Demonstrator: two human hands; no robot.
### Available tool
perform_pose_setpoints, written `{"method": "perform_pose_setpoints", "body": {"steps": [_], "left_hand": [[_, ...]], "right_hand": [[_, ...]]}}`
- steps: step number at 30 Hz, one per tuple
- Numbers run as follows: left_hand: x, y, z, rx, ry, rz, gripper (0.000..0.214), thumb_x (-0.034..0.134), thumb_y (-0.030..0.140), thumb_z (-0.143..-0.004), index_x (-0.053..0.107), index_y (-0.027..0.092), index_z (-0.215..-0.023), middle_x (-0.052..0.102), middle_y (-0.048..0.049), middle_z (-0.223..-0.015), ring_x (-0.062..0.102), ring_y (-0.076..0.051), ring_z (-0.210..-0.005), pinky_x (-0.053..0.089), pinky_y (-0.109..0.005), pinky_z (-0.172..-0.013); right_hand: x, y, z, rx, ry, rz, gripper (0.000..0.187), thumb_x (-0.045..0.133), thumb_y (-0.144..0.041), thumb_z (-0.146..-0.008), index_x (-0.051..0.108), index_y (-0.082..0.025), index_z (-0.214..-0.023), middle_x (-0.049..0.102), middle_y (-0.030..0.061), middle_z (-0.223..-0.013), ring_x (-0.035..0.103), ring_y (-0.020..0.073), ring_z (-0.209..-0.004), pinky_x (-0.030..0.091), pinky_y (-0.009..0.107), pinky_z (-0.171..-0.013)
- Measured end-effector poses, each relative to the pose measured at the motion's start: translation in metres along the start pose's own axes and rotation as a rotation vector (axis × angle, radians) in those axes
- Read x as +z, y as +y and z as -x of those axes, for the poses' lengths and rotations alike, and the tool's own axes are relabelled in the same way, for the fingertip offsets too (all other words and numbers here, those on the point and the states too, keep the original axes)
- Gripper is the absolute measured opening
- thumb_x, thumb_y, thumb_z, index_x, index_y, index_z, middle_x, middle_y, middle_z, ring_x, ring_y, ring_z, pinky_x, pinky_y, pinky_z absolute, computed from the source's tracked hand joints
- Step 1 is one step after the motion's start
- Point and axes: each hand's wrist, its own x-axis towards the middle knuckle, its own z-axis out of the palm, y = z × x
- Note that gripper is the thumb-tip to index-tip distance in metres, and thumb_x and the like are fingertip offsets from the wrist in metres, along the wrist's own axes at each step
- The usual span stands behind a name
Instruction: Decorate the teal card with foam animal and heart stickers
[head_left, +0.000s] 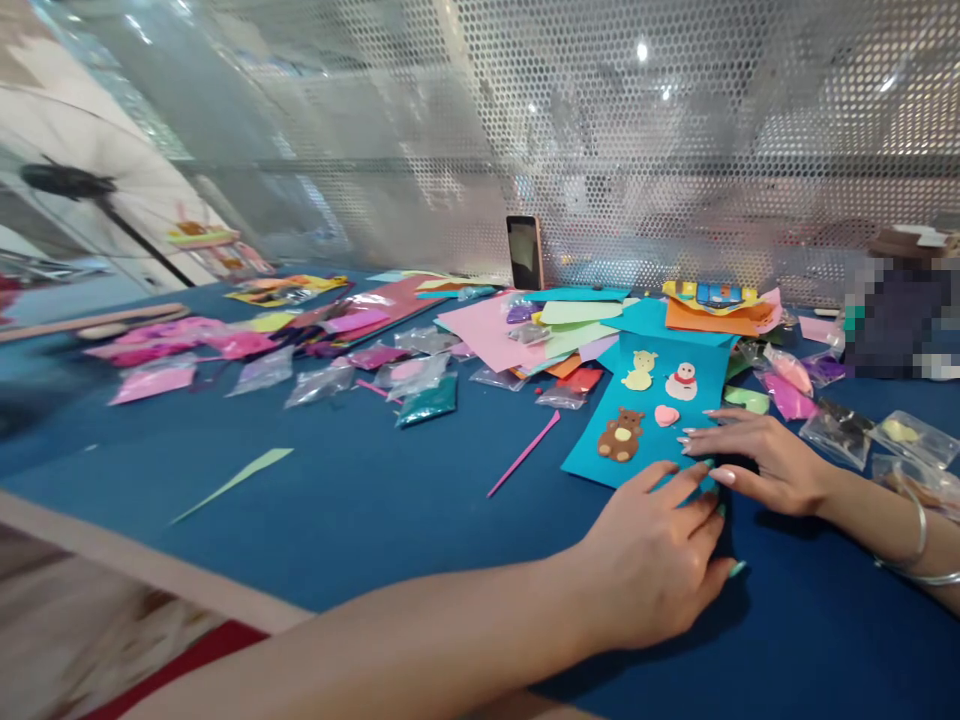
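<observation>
A bright blue sheet of paper (630, 400) lies on the table at the right. On it are a pale yellow animal figure (638, 371), a snowman with a red scarf (682, 382), a brown bear (621, 435) and a pink heart (667, 415). My left hand (667, 550) reaches across from the lower left, palm down with fingers apart, its fingertips at the sheet's near right corner. From the right comes my right hand (772, 465), fingers stretched out along the sheet's right edge. Neither hand appears to grip anything.
A pink stick (523, 455) and a pale green pointed strip (232, 485) lie to the left. Small plastic bags (427, 400), coloured papers (495, 330) and bags at the right (836, 432) surround the sheet. A phone (524, 253) stands upright against the perforated metal screen (675, 150).
</observation>
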Motion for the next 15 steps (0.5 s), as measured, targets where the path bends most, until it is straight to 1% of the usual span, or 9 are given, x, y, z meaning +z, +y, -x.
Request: {"method": "perform_pose_setpoints", "body": {"steps": [3,5,8,10,13,15], "left_hand": [[-0.004,0.006,0.003,0.03,-0.076,-0.01,0.041,0.046,0.038,-0.087,0.061,0.003,-0.104,0.065,-0.0146,-0.104,0.056,-0.025,-0.104,0.039,-0.037,-0.095],[-0.007,0.009,0.005,0.037,-0.113,0.021,0.045,0.045,0.04,-0.088,0.059,0.002,-0.109,0.062,-0.0163,-0.11,0.055,-0.025,-0.106,0.039,-0.035,-0.097],[-0.013,0.008,0.005,0.063,-0.163,0.084,0.043,0.044,0.036,-0.088,0.058,0.003,-0.111,0.062,-0.0161,-0.112,0.056,-0.024,-0.107,0.039,-0.034,-0.097],[-0.016,0.005,0.004,0.133,-0.211,0.134,0.043,0.046,0.036,-0.088,0.057,0.003,-0.112,0.061,-0.0158,-0.114,0.055,-0.024,-0.108,0.038,-0.033,-0.099],[-0.017,0.0,0.001,0.21,-0.285,0.201,0.051,0.048,0.042,-0.087,0.053,0.003,-0.119,0.056,-0.0159,-0.121,0.05,-0.023,-0.115,0.033,-0.031,-0.103],[-0.014,-0.002,0.0,0.198,-0.293,0.201,0.055,0.046,0.046,-0.087,0.049,0.003,-0.122,0.052,-0.0161,-0.126,0.046,-0.023,-0.12,0.031,-0.033,-0.105]], "right_hand": [[0.0,-0.001,0.0,0.003,-0.008,0.012,0.05,0.03,-0.048,-0.092,0.062,-0.013,-0.108,0.064,0.0103,-0.109,0.056,0.0268,-0.108,0.035,0.051,-0.097],[0.0,-0.002,0.0,0.009,-0.004,0.013,0.049,0.032,-0.048,-0.091,0.062,-0.013,-0.108,0.065,0.0096,-0.108,0.056,0.0259,-0.108,0.033,0.051,-0.099],[0.0,-0.004,0.0,0.009,0.01,0.02,0.047,0.034,-0.048,-0.09,0.061,-0.014,-0.108,0.065,0.0097,-0.107,0.057,0.0251,-0.107,0.03,0.051,-0.101],[0.0,-0.005,-0.001,0.004,0.022,0.033,0.047,0.034,-0.048,-0.09,0.062,-0.014,-0.108,0.065,0.01,-0.107,0.057,0.0253,-0.107,0.031,0.051,-0.101],[0.0,-0.006,-0.001,-0.008,0.03,0.039,0.048,0.033,-0.049,-0.091,0.062,-0.014,-0.107,0.066,0.0101,-0.106,0.058,0.0256,-0.105,0.033,0.051,-0.1],[-0.001,-0.006,-0.001,-0.017,0.033,0.04,0.049,0.032,-0.049,-0.091,0.063,-0.013,-0.106,0.066,0.0103,-0.106,0.058,0.0258,-0.105,0.033,0.051,-0.099]]}}
